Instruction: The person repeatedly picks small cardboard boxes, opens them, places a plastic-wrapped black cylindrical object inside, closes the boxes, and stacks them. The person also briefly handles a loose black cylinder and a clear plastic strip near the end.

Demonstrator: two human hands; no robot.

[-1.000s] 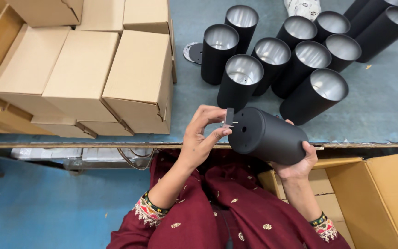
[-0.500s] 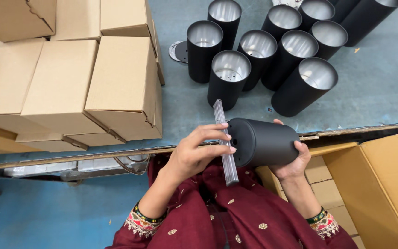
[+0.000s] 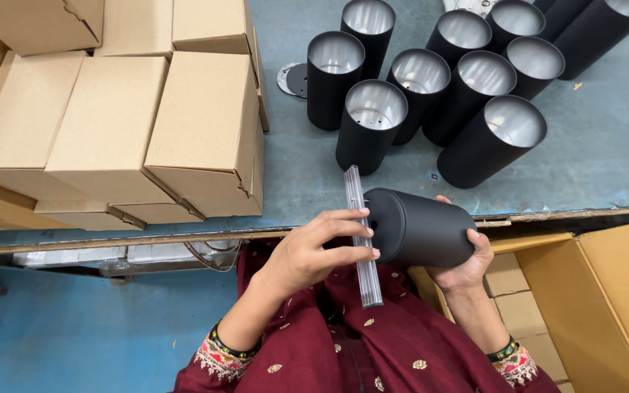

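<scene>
**Two hands holding a black cylinder and a clear strip at the table edge**

The fingers (image 3: 354, 234) of the left hand (image 3: 307, 255) are curled and pinch a narrow clear plastic strip (image 3: 363, 240), which stands nearly upright against the closed end of a matt black cylindrical metal housing (image 3: 420, 227). The right hand (image 3: 467, 266) cups the far end of this housing from below, fingers wrapped around its wall; the housing lies on its side, held in the air just in front of the near edge of the blue-grey table (image 3: 606, 160). Both wrists wear embroidered cuffs on dark red sleeves (image 3: 402, 356). On the table beyond stands a cluster of upright black cylinders with silvery interiors (image 3: 438, 80), touching one another. A flat round metal plate (image 3: 293, 78) lies beside the leftmost one. To the left sit closed brown cardboard boxes (image 3: 111, 124), packed side by side. An open cardboard carton (image 3: 613, 306) stands low at the right, beside the person.
</scene>
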